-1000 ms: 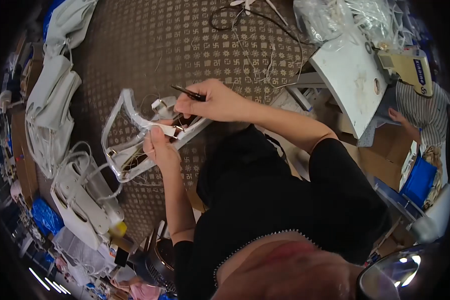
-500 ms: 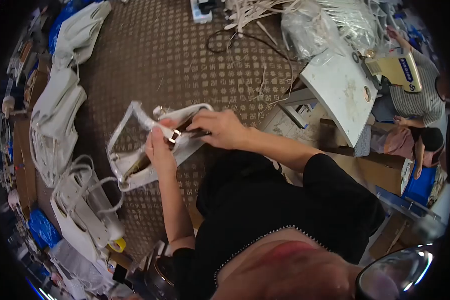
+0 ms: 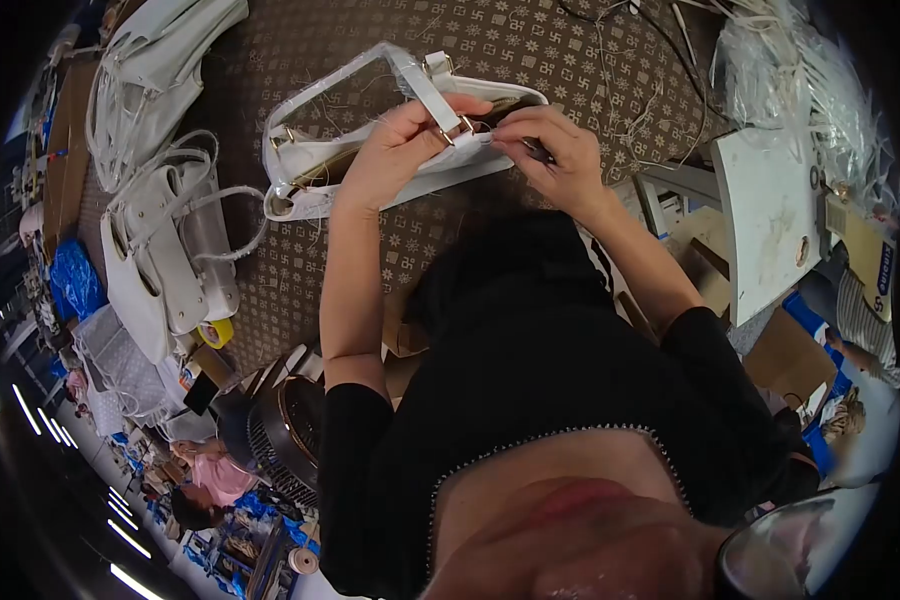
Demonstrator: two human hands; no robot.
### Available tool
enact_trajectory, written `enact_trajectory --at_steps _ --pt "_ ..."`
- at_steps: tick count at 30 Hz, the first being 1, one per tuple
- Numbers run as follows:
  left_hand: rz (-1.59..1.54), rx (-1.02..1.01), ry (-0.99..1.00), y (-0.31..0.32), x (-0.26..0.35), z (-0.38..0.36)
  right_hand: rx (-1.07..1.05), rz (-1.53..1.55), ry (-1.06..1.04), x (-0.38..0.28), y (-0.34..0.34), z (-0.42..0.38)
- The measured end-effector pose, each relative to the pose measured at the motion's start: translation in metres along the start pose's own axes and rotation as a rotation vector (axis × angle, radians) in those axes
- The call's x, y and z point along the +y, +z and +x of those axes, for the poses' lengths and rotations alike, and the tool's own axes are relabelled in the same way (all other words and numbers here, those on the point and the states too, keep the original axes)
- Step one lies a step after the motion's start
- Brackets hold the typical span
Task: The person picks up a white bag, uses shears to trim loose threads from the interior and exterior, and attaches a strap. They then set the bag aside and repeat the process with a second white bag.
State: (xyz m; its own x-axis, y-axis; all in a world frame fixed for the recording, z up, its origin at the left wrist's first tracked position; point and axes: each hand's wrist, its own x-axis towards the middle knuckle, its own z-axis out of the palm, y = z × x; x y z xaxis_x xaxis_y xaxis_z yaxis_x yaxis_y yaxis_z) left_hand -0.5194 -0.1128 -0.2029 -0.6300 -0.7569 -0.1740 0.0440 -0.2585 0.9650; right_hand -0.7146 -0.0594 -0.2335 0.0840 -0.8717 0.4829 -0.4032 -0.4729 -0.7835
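Observation:
A white handbag (image 3: 440,180) with gold hardware lies on the brown patterned cloth, its top open and its strap wrapped in clear plastic. My left hand (image 3: 395,155) is closed on the bag's rim, beside the strap's gold buckle (image 3: 457,130). Just right of the buckle, the fingers of my right hand (image 3: 560,155) are pinched together at the bag's edge. A small dark object shows under those fingers; what it is I cannot make out.
More white bags (image 3: 160,240) are piled at the left, near a yellow tape roll (image 3: 215,333). A white board (image 3: 770,220) and clear plastic wrapping (image 3: 800,90) are at the right. A person in pink (image 3: 220,478) is at the lower left, another in a striped sleeve (image 3: 863,320) far right.
The view has turned and shifted, so the bag and both hands appear higher and further right. My hands remain at the buckle area. The person in pink has come into view at the lower left.

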Motion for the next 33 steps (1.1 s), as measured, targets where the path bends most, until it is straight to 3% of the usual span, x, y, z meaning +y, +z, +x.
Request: enact_trajectory --at_steps 9,12,15,20,23,28,33 --pt "0.037 -0.124 -0.014 -0.01 -0.001 0.004 -0.043 0.007 0.013 -0.012 -0.001 -0.001" --pt "0.113 -0.131 -0.007 -0.009 0.002 0.005 0.068 0.083 0.047 -0.017 0.003 -0.002" --pt "0.137 -0.155 -0.006 -0.009 -0.001 0.007 -0.026 0.016 0.178 -0.023 0.001 0.0" --pt "0.104 -0.174 -0.07 -0.006 0.002 0.007 0.006 -0.008 0.041 -0.004 0.012 -0.005" --pt "-0.055 -0.087 -0.151 -0.003 0.004 0.007 0.1 0.115 0.141 -0.01 0.015 -0.003" --pt "0.135 -0.141 -0.205 -0.007 0.009 0.01 0.068 -0.005 0.005 0.0 0.014 -0.005" --pt "0.172 -0.095 -0.075 -0.008 0.002 0.008 0.049 -0.036 -0.086 -0.004 0.008 -0.003"
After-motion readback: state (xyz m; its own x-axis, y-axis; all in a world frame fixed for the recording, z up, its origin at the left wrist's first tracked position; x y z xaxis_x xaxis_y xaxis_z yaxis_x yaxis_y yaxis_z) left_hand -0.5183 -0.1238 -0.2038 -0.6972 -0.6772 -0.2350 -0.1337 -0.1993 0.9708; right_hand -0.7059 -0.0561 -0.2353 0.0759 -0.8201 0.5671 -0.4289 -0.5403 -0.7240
